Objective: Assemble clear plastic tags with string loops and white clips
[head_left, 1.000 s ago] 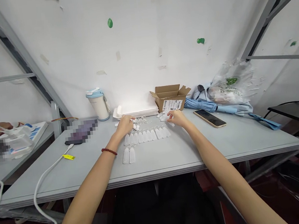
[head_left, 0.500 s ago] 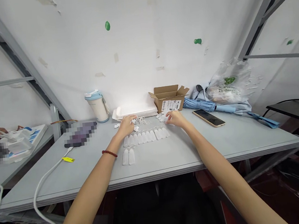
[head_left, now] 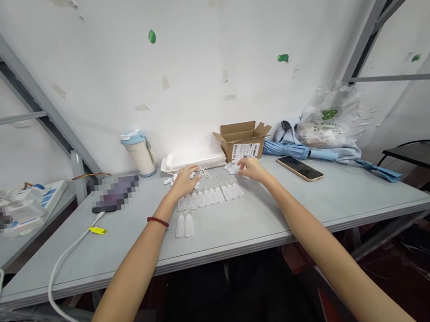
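Note:
My left hand (head_left: 185,181) is over a loose cluster of small white pieces and white strings (head_left: 205,173), with its fingers spread. Near the cardboard box, my right hand (head_left: 252,169) has curled fingers pinching at a small group of white tags (head_left: 231,167); its fingertips partly hide the tag they hold. Between my hands and nearer to me, several white round-ended tags (head_left: 211,196) lie side by side in a row. Two more tags (head_left: 184,225) with strings rest in front of the row's left end.
Behind the pieces are a white stack (head_left: 195,159) and an open cardboard box (head_left: 244,140). A tumbler (head_left: 140,154) and a dark phone (head_left: 120,192) stand left; another phone (head_left: 299,168), a blue umbrella (head_left: 294,149) and a plastic bag (head_left: 328,123) lie right. A white cable (head_left: 62,261) crosses the table.
My left hand's fingers have spread from a closer pinch and shifted slightly right over the small pieces. My right hand stays at the tags. The other person's hand at far left has mostly withdrawn.

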Demonstrator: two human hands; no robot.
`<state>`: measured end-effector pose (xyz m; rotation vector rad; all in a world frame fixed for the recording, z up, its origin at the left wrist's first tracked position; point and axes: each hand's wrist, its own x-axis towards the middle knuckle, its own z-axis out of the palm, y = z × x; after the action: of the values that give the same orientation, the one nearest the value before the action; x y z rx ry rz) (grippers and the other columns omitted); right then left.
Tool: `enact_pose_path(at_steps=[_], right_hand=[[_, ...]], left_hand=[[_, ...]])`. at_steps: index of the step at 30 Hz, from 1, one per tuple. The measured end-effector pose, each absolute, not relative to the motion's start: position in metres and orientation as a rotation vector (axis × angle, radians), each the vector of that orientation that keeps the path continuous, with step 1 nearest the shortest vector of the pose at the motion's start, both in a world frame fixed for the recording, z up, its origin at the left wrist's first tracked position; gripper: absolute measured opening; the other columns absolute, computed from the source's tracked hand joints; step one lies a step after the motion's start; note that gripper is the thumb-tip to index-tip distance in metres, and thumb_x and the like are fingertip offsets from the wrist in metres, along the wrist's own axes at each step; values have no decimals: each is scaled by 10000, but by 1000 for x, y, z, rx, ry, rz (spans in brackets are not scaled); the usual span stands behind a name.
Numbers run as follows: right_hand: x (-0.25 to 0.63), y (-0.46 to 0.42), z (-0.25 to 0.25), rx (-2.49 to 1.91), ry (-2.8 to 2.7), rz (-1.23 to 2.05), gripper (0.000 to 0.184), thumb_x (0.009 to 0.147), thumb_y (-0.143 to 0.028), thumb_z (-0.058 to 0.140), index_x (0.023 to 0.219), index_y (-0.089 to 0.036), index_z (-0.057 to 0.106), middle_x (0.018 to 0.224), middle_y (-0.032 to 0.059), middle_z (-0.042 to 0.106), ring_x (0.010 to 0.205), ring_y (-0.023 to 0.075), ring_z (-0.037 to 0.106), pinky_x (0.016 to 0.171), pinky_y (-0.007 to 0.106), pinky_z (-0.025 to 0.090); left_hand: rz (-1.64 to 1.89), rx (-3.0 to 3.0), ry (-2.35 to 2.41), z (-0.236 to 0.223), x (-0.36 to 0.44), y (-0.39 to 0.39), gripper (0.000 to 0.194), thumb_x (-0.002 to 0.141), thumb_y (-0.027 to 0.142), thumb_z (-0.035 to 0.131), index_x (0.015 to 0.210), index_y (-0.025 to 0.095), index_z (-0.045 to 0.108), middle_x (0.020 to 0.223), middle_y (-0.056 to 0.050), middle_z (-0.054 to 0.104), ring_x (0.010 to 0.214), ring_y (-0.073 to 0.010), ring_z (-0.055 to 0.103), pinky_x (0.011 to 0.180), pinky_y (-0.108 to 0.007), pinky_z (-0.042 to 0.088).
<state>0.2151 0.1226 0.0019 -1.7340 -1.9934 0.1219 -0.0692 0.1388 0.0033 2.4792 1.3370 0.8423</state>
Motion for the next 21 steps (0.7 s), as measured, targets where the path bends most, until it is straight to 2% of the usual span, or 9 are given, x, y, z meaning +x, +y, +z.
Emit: enact_pose_path(at_steps=[7,13,17,21], right_hand=[[215,125,0,-1661,-1957,66,263,749,-208,619,996,-135,674,916,66,706,854,193,613,742,269,422],[212,126,0,-1618,-1928,45,222,742,-191,619,949,-141,681,916,66,710,829,196,620,766,288,430],[211,126,0,-1602,-1898,25,199,745,-205,625,926,-142,676,920,74,707,823,201,617,764,298,432],[211,126,0,-1584,-1878,11,184,755,-219,620,916,-146,668,912,76,700,812,197,612,747,295,432]], left_hand=[[1044,2291,1295,2,-69,142,423,815,255,493,1212,162,609,1345,-96,545,1240,-255,488,898,-369,494],[1055,2244,1240,-1,-66,141,435,776,181,492,1187,192,633,1324,-71,567,1254,-264,483,875,-369,495],[1068,2232,1293,-2,-65,141,382,765,193,515,1112,180,672,1266,-80,613,1143,-256,571,788,-335,508],[1113,2208,1357,-1,-67,142,275,735,208,573,963,179,725,1091,-77,704,1018,-256,625,812,-340,493]])
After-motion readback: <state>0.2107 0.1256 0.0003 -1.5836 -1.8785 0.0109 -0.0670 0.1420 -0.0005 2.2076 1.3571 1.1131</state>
